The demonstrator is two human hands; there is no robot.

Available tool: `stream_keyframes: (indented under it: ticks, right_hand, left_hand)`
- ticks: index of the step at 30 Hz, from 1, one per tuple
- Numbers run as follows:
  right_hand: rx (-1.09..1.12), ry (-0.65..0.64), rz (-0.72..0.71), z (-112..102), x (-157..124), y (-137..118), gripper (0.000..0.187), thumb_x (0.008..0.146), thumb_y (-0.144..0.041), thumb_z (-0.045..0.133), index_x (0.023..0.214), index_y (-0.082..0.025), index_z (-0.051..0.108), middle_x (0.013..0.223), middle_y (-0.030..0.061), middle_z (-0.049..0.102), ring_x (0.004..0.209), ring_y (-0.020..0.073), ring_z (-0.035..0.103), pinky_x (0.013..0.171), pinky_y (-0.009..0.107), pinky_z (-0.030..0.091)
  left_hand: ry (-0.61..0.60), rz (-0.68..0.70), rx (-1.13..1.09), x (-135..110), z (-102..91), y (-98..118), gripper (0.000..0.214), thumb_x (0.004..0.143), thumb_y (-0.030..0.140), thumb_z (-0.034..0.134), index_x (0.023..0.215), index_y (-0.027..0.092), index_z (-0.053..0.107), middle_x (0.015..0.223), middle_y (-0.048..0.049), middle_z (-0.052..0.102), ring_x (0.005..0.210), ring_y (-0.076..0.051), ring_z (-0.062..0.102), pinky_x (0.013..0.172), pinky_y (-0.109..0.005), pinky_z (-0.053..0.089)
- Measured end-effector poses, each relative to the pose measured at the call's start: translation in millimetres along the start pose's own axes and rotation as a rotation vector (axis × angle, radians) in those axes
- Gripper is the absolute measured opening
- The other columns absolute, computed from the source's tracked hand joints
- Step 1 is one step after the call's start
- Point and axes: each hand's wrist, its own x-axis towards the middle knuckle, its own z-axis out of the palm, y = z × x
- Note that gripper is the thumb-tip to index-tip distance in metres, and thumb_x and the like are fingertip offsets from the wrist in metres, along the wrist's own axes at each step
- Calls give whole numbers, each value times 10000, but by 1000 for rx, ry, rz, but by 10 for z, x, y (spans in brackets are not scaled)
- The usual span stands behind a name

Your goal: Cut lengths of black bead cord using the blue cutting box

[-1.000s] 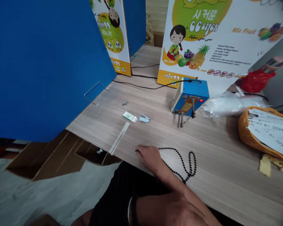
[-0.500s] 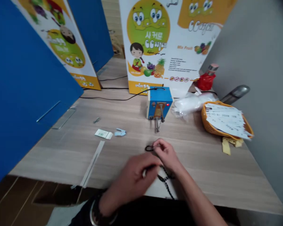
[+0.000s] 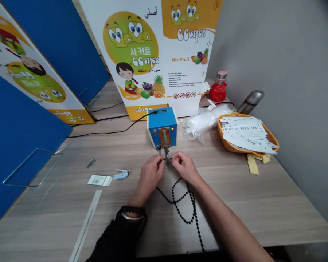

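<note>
A string of black beads (image 3: 190,203) lies in loops on the table and trails toward its front edge. My left hand (image 3: 152,173) pinches one part of the string, and my right hand (image 3: 184,166) pinches another close by. Between them, a short stretch of the string is held at the metal tip of a small blue machine (image 3: 162,127), whose red light is lit. Whether the string touches the tip, I cannot tell. A black beaded bracelet and a metal band circle my left wrist.
On the left lie a light-blue stapler (image 3: 121,174), a small white-green box (image 3: 98,180) and a paper strip (image 3: 86,225). To the right, an orange basket (image 3: 228,146) holds printed labels, beside a plastic-wrapped roll (image 3: 205,122). A black cable (image 3: 112,132) runs from the machine leftward.
Both hands have moved forward to the machine's tip, holding the bead string taut between them. More of the string now shows spread on the table. The camera view has shifted.
</note>
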Motion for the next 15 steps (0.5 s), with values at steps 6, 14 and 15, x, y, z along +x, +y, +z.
stream_keyframes:
  ticks: [6,14,15]
  right_hand:
    - [-11,-32,-33,4,47,55,130,798,-295,516,770,-175,555,606,-54,424,554,112,373,533,223,286]
    - [-11,-27,-61,33,88,80,113,802,-277,512,765,-179,555,610,-51,437,562,115,391,544,222,297]
    - [-11,-28,-63,39,90,88,113,803,-277,512,764,-180,554,610,-51,437,559,115,388,545,222,299]
  left_hand:
    - [0,23,17,26,94,-66,128,906,183,488,846,180,601,831,-39,614,809,-195,577,727,-289,401]
    - [22,42,26,57,116,-65,129,902,164,501,835,181,610,817,-40,607,801,-198,573,736,-297,409]
    - [23,44,26,62,117,-66,124,901,162,506,839,180,612,821,-40,607,800,-197,572,737,-297,409]
